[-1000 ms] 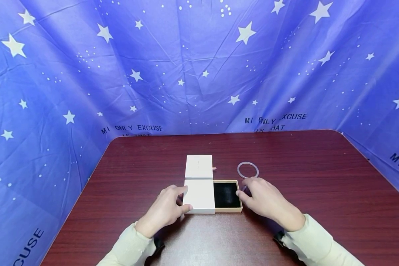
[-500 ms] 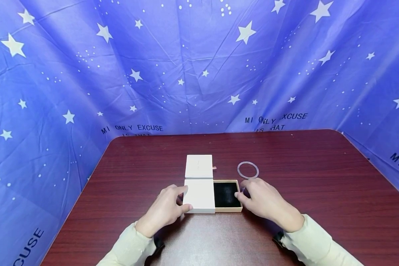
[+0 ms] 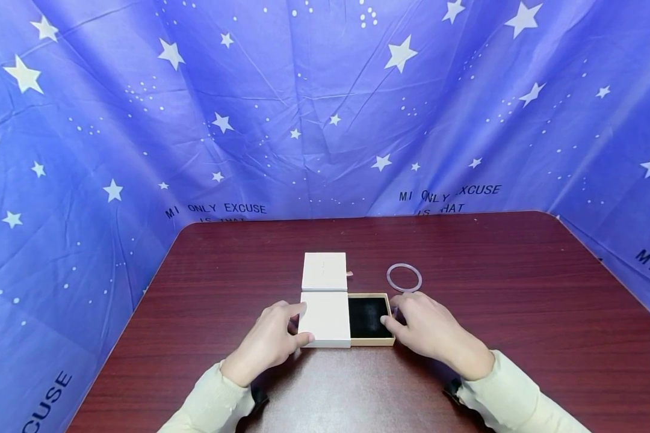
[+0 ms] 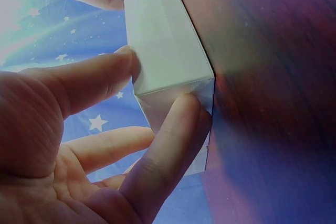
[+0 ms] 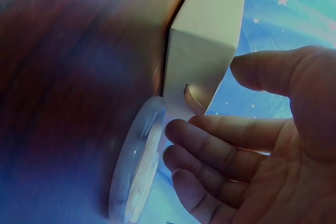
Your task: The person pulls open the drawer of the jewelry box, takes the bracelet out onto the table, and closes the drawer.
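A white sleeve [image 3: 325,319] of a slide-out gift box lies flat on the table. From its right side sticks out the drawer [image 3: 369,343], lined with a black pad [image 3: 367,317]. My left hand [image 3: 268,337] grips the sleeve's left end, the thumb on the top edge and a finger against the end face in the left wrist view. At the drawer's right end, my right hand [image 3: 430,325] has its thumb over the rim, with fingertips beside the outer wall near a small ribbon tab [image 5: 193,99]. A pale purple bangle [image 3: 404,291] lies just beyond that hand.
A second white box [image 3: 324,270] with a small pink tab [image 3: 349,274] lies directly behind the sleeve. The dark red wooden table [image 3: 238,252] runs back to a blue star-printed curtain [image 3: 281,90] on several sides.
My right thumb has shifted slightly left over the drawer's rim, and the right fingers have come closer to its end. The left hand and the box look still.
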Motion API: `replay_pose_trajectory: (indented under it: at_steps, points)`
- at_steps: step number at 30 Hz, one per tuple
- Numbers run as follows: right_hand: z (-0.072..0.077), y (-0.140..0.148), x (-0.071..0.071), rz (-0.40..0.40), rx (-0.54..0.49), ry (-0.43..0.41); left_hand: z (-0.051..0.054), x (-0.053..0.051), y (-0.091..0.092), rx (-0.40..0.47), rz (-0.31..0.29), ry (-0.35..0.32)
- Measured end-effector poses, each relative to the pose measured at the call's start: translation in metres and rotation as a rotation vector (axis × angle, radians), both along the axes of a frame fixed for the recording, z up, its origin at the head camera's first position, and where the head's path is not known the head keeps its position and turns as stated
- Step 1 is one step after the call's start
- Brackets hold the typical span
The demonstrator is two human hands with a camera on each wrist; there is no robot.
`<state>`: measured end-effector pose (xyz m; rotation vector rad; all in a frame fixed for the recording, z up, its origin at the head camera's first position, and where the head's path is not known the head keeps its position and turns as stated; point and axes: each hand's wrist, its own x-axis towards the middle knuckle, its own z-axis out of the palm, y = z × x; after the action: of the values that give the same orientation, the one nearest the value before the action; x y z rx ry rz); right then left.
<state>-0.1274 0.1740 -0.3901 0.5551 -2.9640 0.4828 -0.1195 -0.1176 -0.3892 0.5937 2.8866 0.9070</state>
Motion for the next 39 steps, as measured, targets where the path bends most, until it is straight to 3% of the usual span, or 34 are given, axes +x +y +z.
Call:
replay_pose_trajectory:
  at_steps: [39]
  points:
    - [0.0014,-0.003,0.0027,0.014,0.0,0.014,0.0004,-0.0004,-0.0002,0.001,-0.002,0.006]
